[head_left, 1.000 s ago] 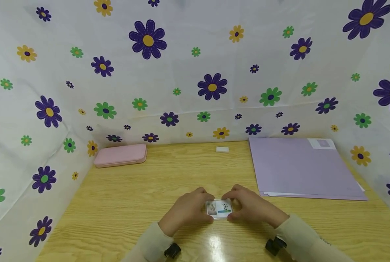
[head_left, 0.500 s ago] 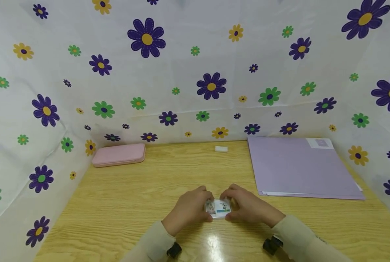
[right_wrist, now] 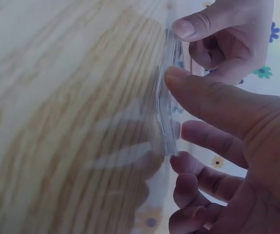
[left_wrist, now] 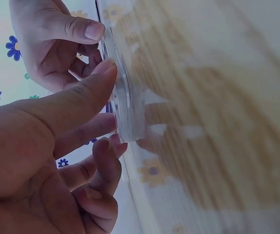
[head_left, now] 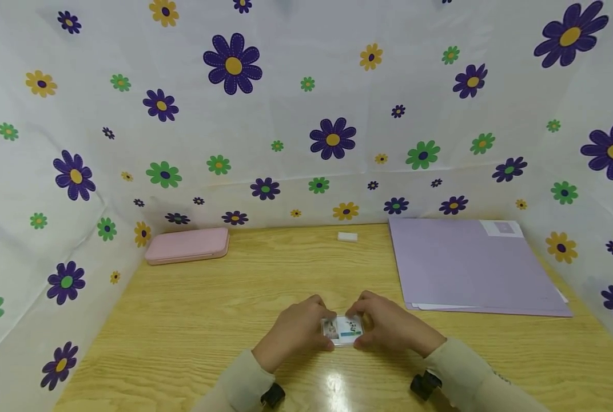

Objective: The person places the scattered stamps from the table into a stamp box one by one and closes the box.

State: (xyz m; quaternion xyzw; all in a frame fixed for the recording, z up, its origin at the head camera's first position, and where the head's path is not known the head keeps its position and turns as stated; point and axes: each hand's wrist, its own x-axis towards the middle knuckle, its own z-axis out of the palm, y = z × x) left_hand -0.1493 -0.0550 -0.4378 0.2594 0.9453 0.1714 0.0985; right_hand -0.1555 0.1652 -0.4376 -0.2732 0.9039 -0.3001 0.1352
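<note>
Near the front of the table, a small flat clear plastic case (head_left: 343, 331) shows a printed face with a photo on the left and a small panda-like figure with a blue-green strip on the right. My left hand (head_left: 297, 327) pinches its left end between thumb and fingers. Its right end is pinched the same way by my right hand (head_left: 393, 325). Both wrist views catch the clear case (left_wrist: 125, 109) edge-on, low over the glossy tabletop. Thumbs press the near edge, and fingers reach along the far edge, partly hidden behind the case.
A pink pencil case (head_left: 188, 245) lies at the back left of the wooden table (head_left: 224, 315). Further right along the back is a small white block (head_left: 347, 237). A lilac folder (head_left: 471, 263) with papers inside covers the right side. Flower-printed cloth surrounds the table.
</note>
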